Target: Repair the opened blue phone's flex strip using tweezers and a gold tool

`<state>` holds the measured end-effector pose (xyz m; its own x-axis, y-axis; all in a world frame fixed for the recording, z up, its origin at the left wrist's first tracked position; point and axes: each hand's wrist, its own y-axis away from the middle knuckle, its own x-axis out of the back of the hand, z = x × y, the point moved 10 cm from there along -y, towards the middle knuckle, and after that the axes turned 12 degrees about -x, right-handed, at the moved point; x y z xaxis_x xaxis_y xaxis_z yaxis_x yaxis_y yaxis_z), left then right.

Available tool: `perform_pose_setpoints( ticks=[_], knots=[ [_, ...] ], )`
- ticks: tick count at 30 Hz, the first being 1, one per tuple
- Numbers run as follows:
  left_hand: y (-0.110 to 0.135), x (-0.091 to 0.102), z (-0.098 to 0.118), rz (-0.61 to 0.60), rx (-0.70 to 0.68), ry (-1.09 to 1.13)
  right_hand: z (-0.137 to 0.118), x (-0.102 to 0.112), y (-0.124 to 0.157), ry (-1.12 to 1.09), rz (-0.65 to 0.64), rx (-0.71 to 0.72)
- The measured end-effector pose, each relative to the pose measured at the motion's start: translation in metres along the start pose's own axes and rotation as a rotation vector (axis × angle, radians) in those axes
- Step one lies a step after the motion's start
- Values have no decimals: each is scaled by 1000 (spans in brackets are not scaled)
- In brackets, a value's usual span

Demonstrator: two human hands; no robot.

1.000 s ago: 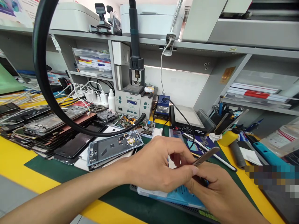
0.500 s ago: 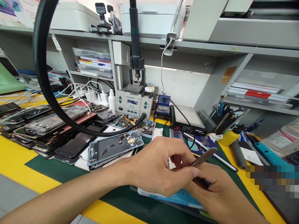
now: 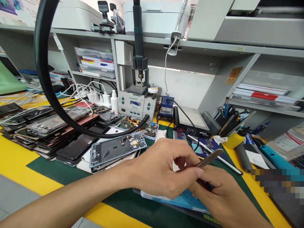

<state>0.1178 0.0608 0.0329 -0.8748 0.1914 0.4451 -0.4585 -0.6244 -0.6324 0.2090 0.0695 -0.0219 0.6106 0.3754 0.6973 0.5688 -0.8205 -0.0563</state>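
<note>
My left hand (image 3: 163,171) is closed in a pinch on a flat brownish-grey metal tool (image 3: 210,157), which has a rounded end and small holes near the thumb. The rounded end sticks out up and to the right; the rest is hidden by my fingers. Just below and to the right, my right hand (image 3: 220,196) is curled with thumb and fingers together, touching the left. Something dark shows inside its grip, too covered to name. Under both hands lies a light-blue mat or pad (image 3: 175,202) on a dark mesh-like base, partly hidden.
A grey-blue phone frame (image 3: 118,150) lies left, beside stacked phone parts (image 3: 54,126). Behind are a tray of circuit boards (image 3: 152,129), a hot-air station (image 3: 133,104) and its black hose (image 3: 42,63). A white stick tool (image 3: 228,164) and yellow bottle (image 3: 234,139) are right.
The view has shifted very slightly. The metal tool's end sits a little farther right and higher; both hands keep nearly the same pose and hold.
</note>
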Motion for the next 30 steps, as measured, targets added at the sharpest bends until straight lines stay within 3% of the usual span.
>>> perform_pose_setpoints(
  ticks=[10, 19, 30],
  knots=[
    [0, 1, 0, -10, 18, 19, 5, -4, -1, -24, -1, -52],
    [0, 4, 3, 0, 1, 0, -13, 1, -4, -78, 98, 49],
    [0, 5, 4, -54, -15, -10, -17, -6, -3, -89, 71, 86]
  ],
)
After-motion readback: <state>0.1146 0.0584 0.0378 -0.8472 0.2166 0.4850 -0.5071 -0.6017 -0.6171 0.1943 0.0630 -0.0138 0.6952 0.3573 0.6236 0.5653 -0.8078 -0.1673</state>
